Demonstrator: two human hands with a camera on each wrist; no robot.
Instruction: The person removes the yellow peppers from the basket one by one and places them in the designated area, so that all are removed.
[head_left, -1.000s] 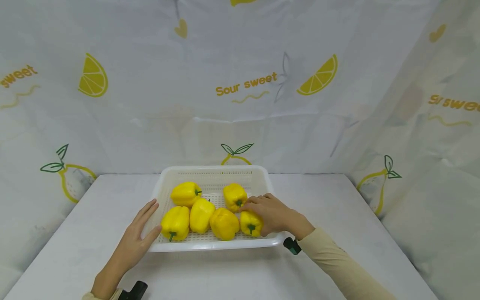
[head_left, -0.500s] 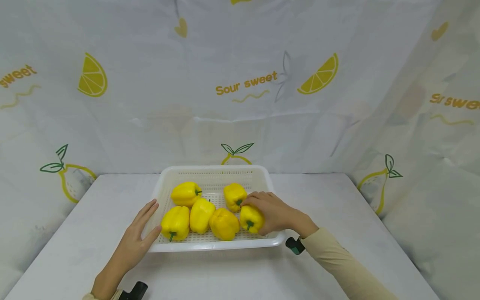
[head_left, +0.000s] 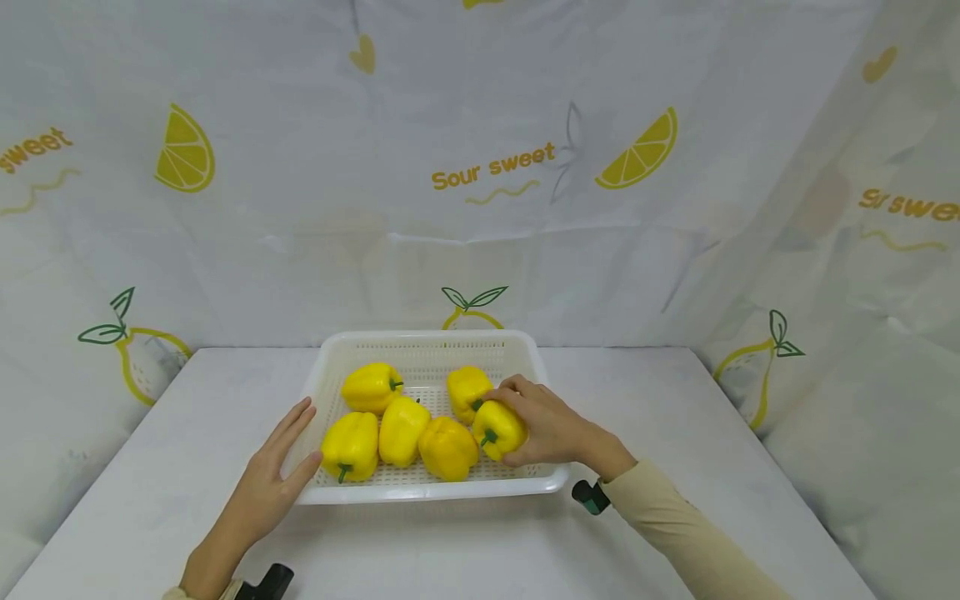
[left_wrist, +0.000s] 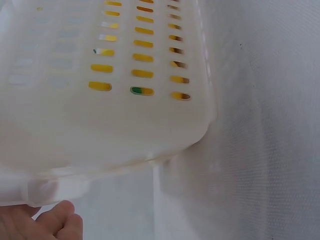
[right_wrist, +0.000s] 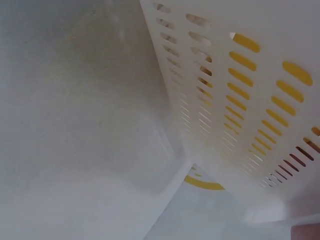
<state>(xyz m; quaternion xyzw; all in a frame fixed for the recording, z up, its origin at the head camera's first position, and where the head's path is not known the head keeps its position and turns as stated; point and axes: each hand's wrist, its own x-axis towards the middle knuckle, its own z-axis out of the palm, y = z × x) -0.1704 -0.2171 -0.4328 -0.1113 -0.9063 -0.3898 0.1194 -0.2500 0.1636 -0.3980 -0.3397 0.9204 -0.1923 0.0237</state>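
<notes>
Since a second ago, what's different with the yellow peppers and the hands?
The right hand has moved the yellow pepper it holds up and a little left in the head view, tipping it so its green stem points more to the left. It was already gripping that pepper; nothing was let go. The other five peppers, the white basket and the left hand look unmoved.

Under soft greyish light, a creased white sheet (head_left: 300, 167) printed with yellow lemon slices (head_left: 187, 155), hearts (head_left: 363, 55) and orange "Sour sweet" lettering (head_left: 516, 162) rises along the far, left and right edges of the white desk (head_left: 637, 392), with outlined lemons (head_left: 153, 368) beside both far corners.
</notes>
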